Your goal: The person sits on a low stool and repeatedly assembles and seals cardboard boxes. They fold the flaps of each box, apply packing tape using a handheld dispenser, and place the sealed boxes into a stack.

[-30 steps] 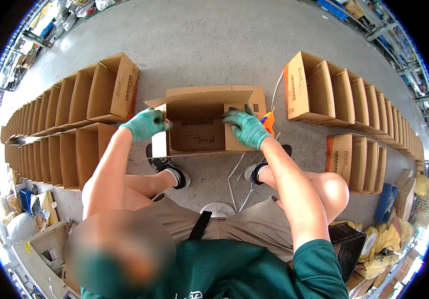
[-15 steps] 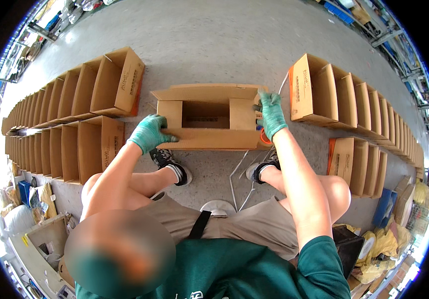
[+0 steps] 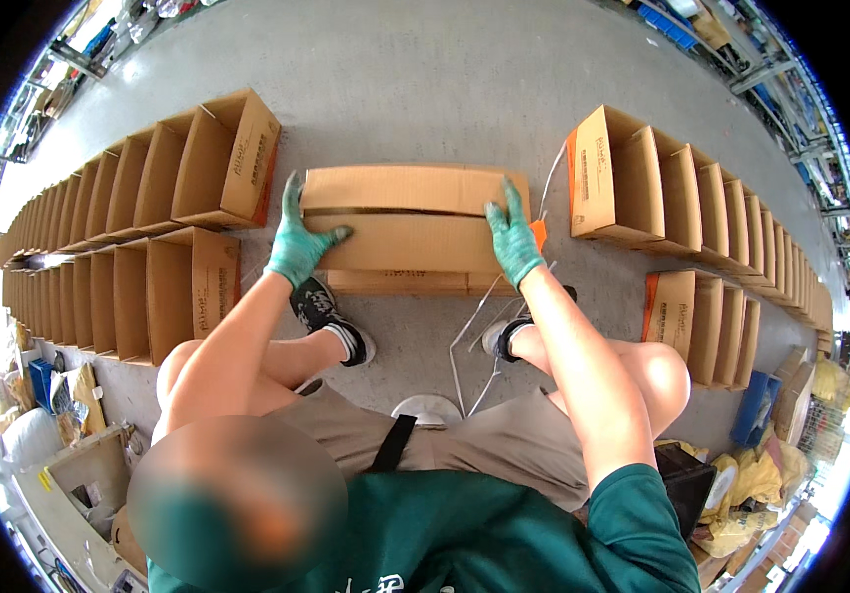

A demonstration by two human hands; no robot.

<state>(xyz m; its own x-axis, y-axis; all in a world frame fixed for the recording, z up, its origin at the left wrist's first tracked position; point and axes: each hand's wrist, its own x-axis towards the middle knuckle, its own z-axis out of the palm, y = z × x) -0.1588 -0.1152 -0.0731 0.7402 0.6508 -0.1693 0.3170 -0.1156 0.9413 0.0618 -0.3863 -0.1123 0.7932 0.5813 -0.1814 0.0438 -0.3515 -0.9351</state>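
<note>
Past the carton (image 3: 410, 243) between my left hand (image 3: 300, 242) and right hand (image 3: 514, 241), the floor (image 3: 425, 109) lies open. Left-hand boxes (image 3: 247, 173) block sideways reach close by; right-hand boxes (image 3: 593, 183) leave a wider gap, which a white cord (image 3: 552, 179) crosses. My shoes (image 3: 323, 302) obstruct the near side.

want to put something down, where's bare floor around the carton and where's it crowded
Widest bare floor: beyond the carton, between the upper-left boxes and upper-right boxes. Smaller patch: between the right shoe and lower-right boxes. Crowded: the carton's ends, held by the left hand and right hand; also just left of that shoe, where white cord lies.
</note>
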